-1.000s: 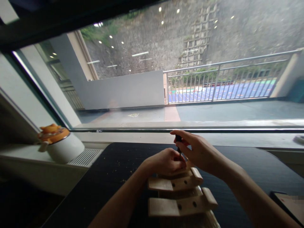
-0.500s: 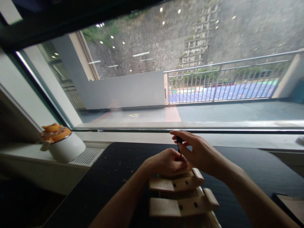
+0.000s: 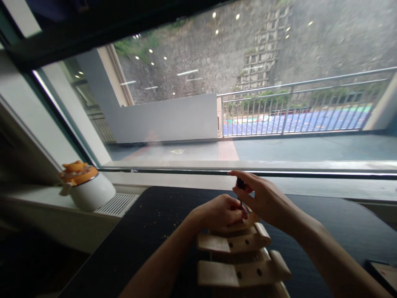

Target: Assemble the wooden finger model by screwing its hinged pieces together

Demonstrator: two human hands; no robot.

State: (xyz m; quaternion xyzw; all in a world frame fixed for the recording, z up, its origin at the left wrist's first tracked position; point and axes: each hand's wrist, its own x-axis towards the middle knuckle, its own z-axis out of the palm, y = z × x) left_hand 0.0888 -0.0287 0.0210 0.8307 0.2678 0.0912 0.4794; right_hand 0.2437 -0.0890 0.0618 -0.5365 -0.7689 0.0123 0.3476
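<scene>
A black-handled screwdriver (image 3: 240, 182) stands nearly upright in my right hand (image 3: 268, 198), its thin shaft pointing down. The thumb and fingers close around the handle, with the index finger stretched over its top. My left hand (image 3: 221, 210) is pinched around the lower shaft, low over the far part of a wooden piece with several slats (image 3: 218, 273). What those left fingertips hold, if anything besides the shaft, is hidden. Each near slat has two dark holes and a raised rounded block at its right end.
The wooden piece lies on a black table (image 3: 155, 203) sprinkled with small crumbs. A white pot with an orange animal-shaped lid (image 3: 91, 190) sits on the windowsill at left. At the lower right edge lies a dark-edged flat object (image 3: 383, 273). A large window closes off the far side.
The whole view has shifted slightly, so everything appears a little further right. Around the screwdriver, the right fingers have altered slightly. The left hand keeps its pinch.
</scene>
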